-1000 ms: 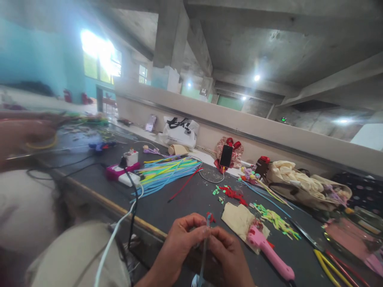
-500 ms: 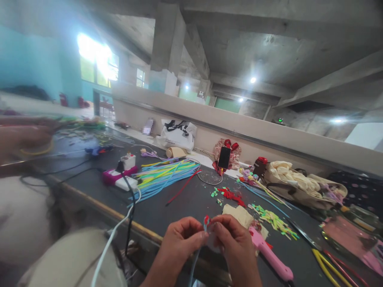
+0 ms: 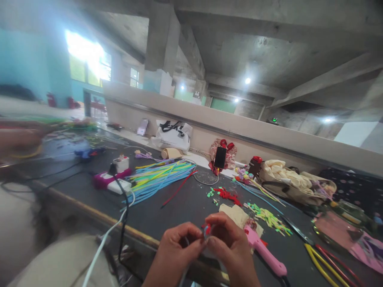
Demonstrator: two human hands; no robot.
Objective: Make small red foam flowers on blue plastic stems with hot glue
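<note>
Close together at the table's near edge, my left hand (image 3: 181, 245) and my right hand (image 3: 231, 241) are pinched around one small piece. It is a light-blue pipe cleaner with a red piece (image 3: 207, 229) at its top, partly hidden by my fingertips. My left thumb and forefinger grip it from the left. My right thumb and forefinger meet it from the other side, the forefinger arched over. A pink hot glue gun (image 3: 265, 251) lies just right of my right hand, its nozzle end by a beige cloth (image 3: 235, 215).
Blue, yellow and green pipe cleaners (image 3: 164, 179) lie left of centre beside a power strip (image 3: 112, 181). Red cut pieces (image 3: 227, 195) and green-yellow cut pieces (image 3: 267, 217) lie ahead. Scissors (image 3: 311, 255) rest at right. A phone (image 3: 220, 157) leans at the back. Another person's arm (image 3: 18, 139) is at far left.
The red tip sits lower between my fingers, and my right forefinger has lifted and arched above it. The whole view has shifted slightly, with the table items now further left.
</note>
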